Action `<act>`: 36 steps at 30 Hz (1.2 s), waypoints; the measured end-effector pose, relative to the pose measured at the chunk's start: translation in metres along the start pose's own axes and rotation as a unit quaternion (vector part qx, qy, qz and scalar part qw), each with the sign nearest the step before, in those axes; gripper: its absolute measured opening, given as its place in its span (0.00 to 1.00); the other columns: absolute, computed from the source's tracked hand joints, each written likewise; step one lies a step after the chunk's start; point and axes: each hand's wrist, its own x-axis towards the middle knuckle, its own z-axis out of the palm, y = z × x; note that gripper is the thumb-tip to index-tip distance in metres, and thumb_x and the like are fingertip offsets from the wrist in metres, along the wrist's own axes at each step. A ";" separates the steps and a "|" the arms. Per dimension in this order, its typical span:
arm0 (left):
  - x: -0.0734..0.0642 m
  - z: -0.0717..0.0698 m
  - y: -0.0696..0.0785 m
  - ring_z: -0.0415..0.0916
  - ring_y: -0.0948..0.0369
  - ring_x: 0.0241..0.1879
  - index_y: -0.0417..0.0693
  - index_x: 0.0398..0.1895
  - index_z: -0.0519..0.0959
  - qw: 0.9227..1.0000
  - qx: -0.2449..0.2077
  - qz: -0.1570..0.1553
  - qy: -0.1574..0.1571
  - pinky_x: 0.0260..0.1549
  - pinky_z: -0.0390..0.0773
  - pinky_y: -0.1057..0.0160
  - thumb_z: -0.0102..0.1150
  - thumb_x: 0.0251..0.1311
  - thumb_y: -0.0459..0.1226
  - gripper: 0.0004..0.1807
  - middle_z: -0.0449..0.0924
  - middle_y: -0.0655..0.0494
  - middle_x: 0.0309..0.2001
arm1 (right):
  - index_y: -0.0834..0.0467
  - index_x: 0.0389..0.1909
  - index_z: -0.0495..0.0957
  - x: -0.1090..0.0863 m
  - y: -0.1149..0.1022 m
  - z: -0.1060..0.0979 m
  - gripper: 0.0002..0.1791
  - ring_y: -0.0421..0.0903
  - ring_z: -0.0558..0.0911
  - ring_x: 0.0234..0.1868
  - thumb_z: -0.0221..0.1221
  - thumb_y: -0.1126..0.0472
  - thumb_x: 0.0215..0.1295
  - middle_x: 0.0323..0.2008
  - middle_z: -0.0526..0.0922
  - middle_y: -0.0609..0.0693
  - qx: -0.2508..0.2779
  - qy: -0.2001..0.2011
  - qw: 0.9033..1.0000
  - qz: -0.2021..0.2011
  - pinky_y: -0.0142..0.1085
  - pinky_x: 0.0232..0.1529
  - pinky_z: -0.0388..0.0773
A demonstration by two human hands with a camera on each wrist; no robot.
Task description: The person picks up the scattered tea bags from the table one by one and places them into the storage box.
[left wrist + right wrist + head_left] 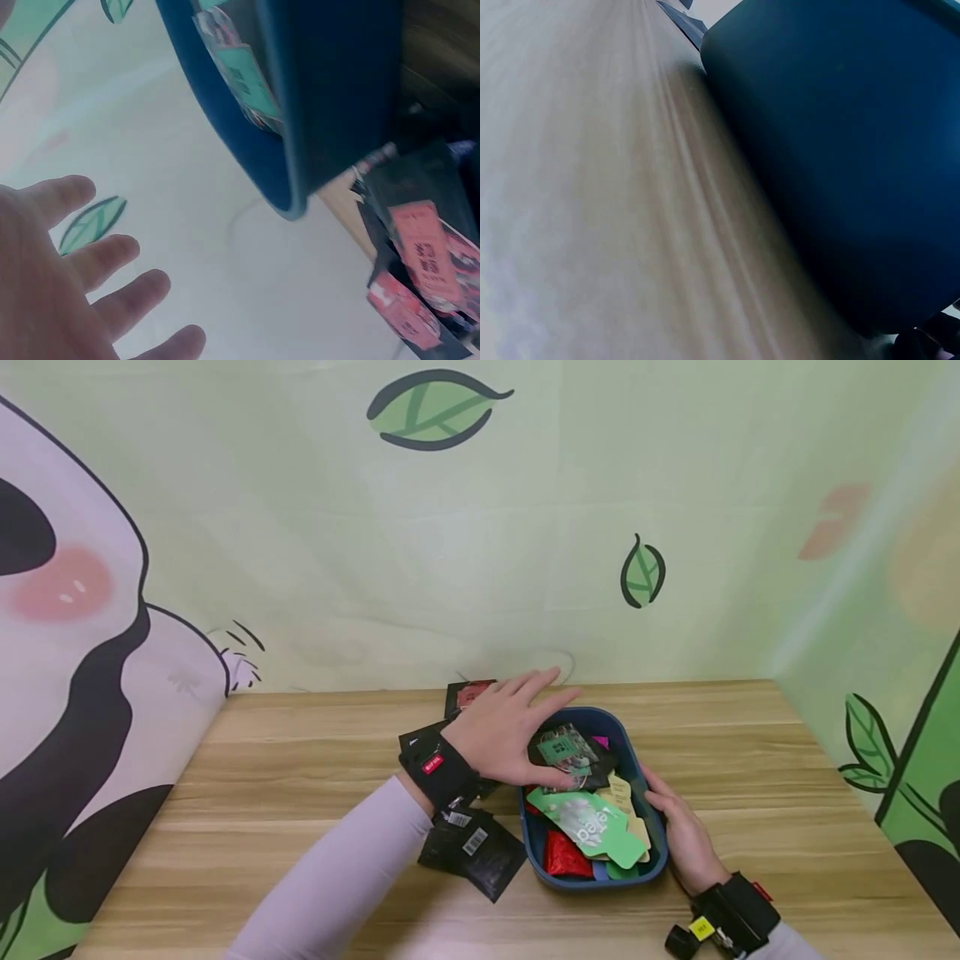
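Note:
A blue plastic bin (531, 852) stands on the table, filled with flat packets. Among them are a green shaped packet (581, 821), a red packet (564, 855) and a dark packet with a green label (558, 748). My left hand (506, 731) is spread above the bin's left side, palm down, its thumb overlapping the dark packet. In the left wrist view that palm and its fingers (112, 255) hold nothing. My right hand (684, 835) holds the bin's right side, thumb at the rim. The right wrist view shows the bin's outer wall (832, 150).
Several black packets (476, 852) lie on the wooden table (300, 760) left of the bin. Others with pink labels (427, 255) lie beside it, partly under my left arm. A printed cloth backdrop (300, 527) rises behind the table.

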 end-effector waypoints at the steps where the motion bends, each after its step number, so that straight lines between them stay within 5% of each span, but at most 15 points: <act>1: -0.002 0.001 -0.002 0.50 0.50 0.76 0.68 0.82 0.47 1.000 0.006 -0.003 -0.004 0.67 0.59 0.43 0.34 0.41 0.84 0.63 0.43 0.55 0.80 | 0.59 0.81 0.43 0.000 0.000 0.000 0.36 0.51 0.43 0.78 0.34 0.47 0.79 0.80 0.44 0.54 -0.001 0.001 1.000 0.001 0.22 0.64 0.56; 9: -0.028 0.011 -0.024 0.52 0.46 0.75 0.64 0.82 0.49 0.999 0.017 -0.029 -0.016 0.67 0.56 0.42 0.36 0.41 0.84 0.64 0.46 0.51 0.80 | 0.57 0.81 0.43 0.000 -0.002 0.000 0.36 0.50 0.43 0.78 0.34 0.45 0.79 0.80 0.44 0.53 -0.016 0.008 1.000 0.013 0.23 0.65 0.54; 15: -0.046 0.028 -0.047 0.50 0.43 0.75 0.63 0.82 0.47 0.997 -0.005 -0.064 -0.039 0.66 0.58 0.40 0.39 0.41 0.84 0.65 0.44 0.49 0.80 | 0.57 0.81 0.43 0.000 -0.004 0.000 0.36 0.50 0.43 0.79 0.34 0.45 0.79 0.80 0.44 0.53 -0.020 0.011 1.000 0.015 0.41 0.73 0.47; 22: -0.059 0.043 -0.060 0.58 0.41 0.71 0.59 0.81 0.53 0.993 -0.016 -0.091 -0.071 0.65 0.60 0.39 0.44 0.43 0.80 0.63 0.52 0.46 0.78 | 0.57 0.81 0.43 0.000 -0.003 0.001 0.36 0.50 0.43 0.79 0.33 0.46 0.79 0.80 0.44 0.53 -0.020 0.010 1.000 0.017 0.26 0.68 0.53; 36: -0.054 0.075 -0.063 0.65 0.47 0.63 0.66 0.78 0.60 0.988 -0.017 -0.121 -0.097 0.55 0.70 0.43 0.47 0.47 0.76 0.53 0.61 0.52 0.73 | 0.57 0.81 0.44 -0.001 -0.002 0.001 0.36 0.51 0.44 0.78 0.34 0.46 0.79 0.80 0.44 0.54 -0.018 0.010 1.000 0.004 0.20 0.63 0.55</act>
